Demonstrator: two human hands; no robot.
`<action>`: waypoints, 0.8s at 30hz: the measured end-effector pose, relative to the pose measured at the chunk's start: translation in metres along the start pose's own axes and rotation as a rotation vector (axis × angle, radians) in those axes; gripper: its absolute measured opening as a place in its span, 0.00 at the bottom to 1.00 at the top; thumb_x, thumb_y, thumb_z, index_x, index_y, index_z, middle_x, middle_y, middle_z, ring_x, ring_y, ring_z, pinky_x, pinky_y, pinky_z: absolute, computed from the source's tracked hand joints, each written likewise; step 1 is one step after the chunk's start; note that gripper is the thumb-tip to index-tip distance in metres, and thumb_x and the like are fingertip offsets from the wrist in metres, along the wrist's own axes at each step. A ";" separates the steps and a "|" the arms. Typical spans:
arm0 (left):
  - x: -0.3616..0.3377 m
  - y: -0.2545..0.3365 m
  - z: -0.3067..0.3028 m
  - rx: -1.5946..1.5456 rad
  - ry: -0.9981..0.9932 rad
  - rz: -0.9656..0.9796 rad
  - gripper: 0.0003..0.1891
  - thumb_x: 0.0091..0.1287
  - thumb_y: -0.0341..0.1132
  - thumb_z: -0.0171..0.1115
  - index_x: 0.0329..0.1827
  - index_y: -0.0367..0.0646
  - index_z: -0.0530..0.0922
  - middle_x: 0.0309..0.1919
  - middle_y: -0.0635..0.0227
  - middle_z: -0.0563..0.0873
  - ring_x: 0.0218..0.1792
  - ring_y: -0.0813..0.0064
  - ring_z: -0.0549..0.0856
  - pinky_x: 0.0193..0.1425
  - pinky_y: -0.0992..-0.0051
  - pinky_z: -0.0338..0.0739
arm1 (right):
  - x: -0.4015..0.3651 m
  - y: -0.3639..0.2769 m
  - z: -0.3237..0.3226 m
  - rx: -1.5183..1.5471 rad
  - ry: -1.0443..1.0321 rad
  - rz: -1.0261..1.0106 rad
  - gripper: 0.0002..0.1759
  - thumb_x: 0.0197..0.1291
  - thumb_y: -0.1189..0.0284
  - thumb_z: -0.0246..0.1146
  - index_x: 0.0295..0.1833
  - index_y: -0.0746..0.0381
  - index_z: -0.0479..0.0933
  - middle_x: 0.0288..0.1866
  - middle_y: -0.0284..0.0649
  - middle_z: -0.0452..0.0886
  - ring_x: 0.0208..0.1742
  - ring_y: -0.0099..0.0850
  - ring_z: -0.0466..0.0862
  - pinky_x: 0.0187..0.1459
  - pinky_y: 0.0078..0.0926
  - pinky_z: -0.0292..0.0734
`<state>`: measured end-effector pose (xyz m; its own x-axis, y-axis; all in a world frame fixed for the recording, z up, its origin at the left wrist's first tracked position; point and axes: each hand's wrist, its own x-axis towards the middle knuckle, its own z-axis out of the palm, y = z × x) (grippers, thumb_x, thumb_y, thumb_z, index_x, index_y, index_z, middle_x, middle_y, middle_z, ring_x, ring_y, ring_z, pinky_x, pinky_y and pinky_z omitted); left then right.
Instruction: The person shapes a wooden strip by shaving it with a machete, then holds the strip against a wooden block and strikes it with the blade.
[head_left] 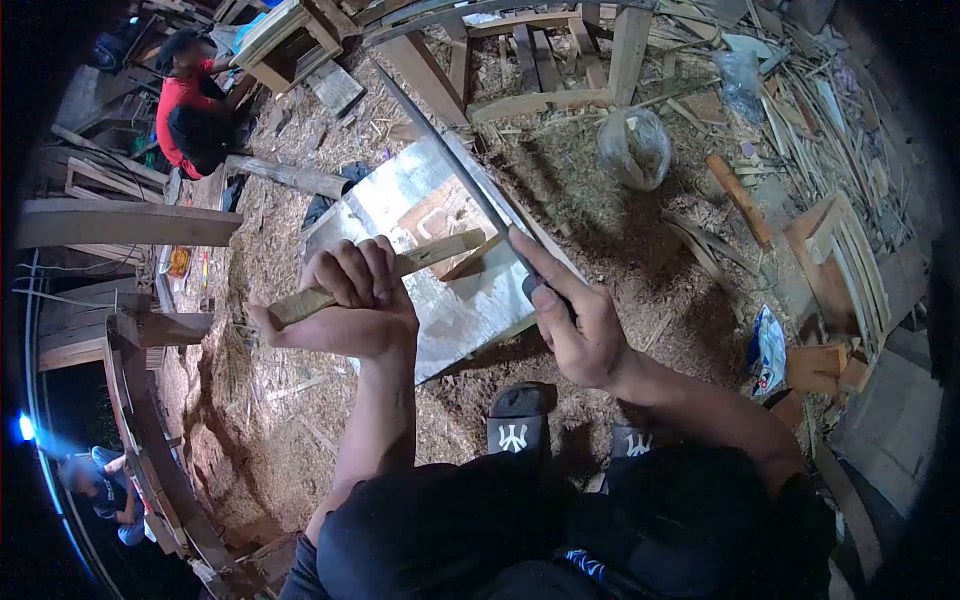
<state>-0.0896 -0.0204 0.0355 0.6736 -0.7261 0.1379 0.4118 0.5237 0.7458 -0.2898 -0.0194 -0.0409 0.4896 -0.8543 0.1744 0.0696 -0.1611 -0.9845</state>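
My left hand [355,300] is closed around a narrow wooden stick [430,254], its thumb stretched along the near end. The stick's far end reaches right, close to the long dark blade [440,145]. My right hand [580,325] grips the blade's dark handle, index finger laid along it. The blade slants up and left, away from me. Below both hands is a pale, worn board [375,225] on the ground. On the board sit a flat wood piece [425,210] and a small angled wood piece [470,262], partly behind the stick.
Wood shavings [280,400] cover the ground. A person in red [185,115] crouches at upper left; another person [110,495] sits at lower left. A clear plastic bag [635,150], wooden frames [545,103] and scrap strips [800,130] lie around. My sandals [520,430] are below.
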 end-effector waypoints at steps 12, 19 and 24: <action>-0.001 -0.003 0.000 0.033 0.013 0.059 0.41 0.61 0.80 0.31 0.10 0.50 0.52 0.05 0.72 0.52 0.08 0.74 0.52 0.19 0.75 0.56 | -0.003 0.014 0.004 -0.088 0.008 -0.084 0.26 0.77 0.67 0.49 0.78 0.56 0.61 0.55 0.50 0.85 0.17 0.19 0.74 0.25 0.29 0.76; 0.001 -0.014 -0.002 0.095 -0.041 0.192 0.42 0.62 0.81 0.25 0.11 0.49 0.53 0.06 0.71 0.55 0.09 0.73 0.55 0.20 0.73 0.56 | -0.001 0.017 0.000 -0.021 -0.111 0.170 0.26 0.77 0.62 0.47 0.76 0.59 0.62 0.71 0.53 0.71 0.68 0.41 0.76 0.69 0.35 0.70; 0.000 -0.013 -0.007 0.078 -0.124 0.153 0.43 0.62 0.81 0.24 0.11 0.49 0.53 0.06 0.71 0.55 0.08 0.73 0.55 0.19 0.73 0.55 | 0.010 0.010 -0.007 -0.046 -0.141 0.206 0.26 0.77 0.63 0.46 0.76 0.60 0.62 0.71 0.53 0.71 0.69 0.45 0.74 0.68 0.36 0.72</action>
<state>-0.0906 -0.0246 0.0214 0.6423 -0.6924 0.3286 0.2586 0.5994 0.7575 -0.2900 -0.0324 -0.0489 0.6060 -0.7946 -0.0374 -0.0819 -0.0156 -0.9965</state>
